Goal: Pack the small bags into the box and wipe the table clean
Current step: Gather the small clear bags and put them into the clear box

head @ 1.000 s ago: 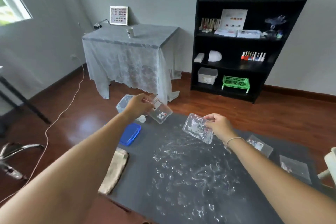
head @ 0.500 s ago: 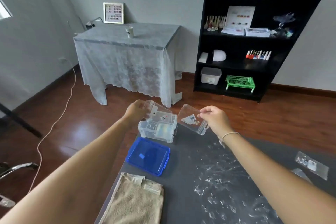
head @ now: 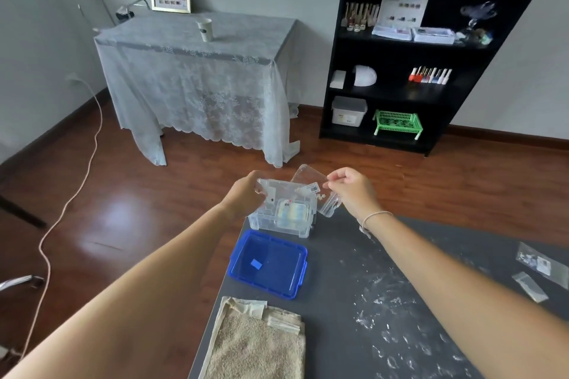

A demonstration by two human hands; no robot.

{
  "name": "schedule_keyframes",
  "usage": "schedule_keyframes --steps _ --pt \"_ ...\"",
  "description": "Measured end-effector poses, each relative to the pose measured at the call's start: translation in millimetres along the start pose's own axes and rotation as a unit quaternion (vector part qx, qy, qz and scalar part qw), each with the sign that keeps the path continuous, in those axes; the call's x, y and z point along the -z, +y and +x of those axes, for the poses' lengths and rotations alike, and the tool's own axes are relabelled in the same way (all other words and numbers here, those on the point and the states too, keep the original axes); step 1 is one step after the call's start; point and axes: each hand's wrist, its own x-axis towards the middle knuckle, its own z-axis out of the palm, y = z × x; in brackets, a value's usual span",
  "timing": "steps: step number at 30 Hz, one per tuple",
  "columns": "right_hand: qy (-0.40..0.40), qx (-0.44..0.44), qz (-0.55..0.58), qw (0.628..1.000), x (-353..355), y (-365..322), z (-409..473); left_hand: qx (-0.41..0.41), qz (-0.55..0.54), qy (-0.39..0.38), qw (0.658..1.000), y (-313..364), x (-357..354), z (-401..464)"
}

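Fingers pinch two bags; two loose.

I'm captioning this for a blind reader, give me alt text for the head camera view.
Two hands, left hand and right hand, each lower a small clear bag into an open clear box on a smeared dark table. Its blue lid and a towel lie nearer.

We note a dark table; on it a clear box, blue lid, beige towel, two small bags, white smears.
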Motion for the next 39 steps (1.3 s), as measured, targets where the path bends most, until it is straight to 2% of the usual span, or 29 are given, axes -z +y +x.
schedule_keyframes --steps 3,12,15,19,21,32,36,39 --pt "-0.005 0.005 -0.016 1.0 -6.4 -0.5 2.7 -0.008 0.018 0.006 1.0 -0.6 -3.1 1.3" --pt "-0.014 0.017 -0.017 1.0 -19.0 -1.8 7.8 0.002 -0.016 0.005 1.0 0.1 -8.2 6.0" --pt "-0.016 0.021 -0.027 0.999 -21.5 -2.0 10.1 -0.029 0.057 0.011 0.998 -0.6 -8.3 3.3" --pt "-0.024 0.037 -0.041 0.998 -26.7 -4.3 13.7 -0.094 0.217 0.017 0.971 -7.5 -8.3 0.5" --pt "-0.025 0.044 -0.05 0.997 -30.2 -5.1 15.6 -0.096 0.246 0.03 0.964 -12.9 -7.9 -1.7" --pt "-0.054 0.082 -0.166 0.981 -61.7 1.3 26.1 -0.048 0.108 0.035 0.992 -35.5 -3.9 -13.8" --pt "-0.076 0.073 -0.221 0.97 -67.4 13.8 24.7 -0.039 0.093 0.026 0.995 -34.5 -2.9 -13.6" --pt "-0.089 0.119 -0.271 0.951 -65.6 17.8 20.2 -0.038 0.096 0.02 0.994 -34.1 -1.7 -14.4"
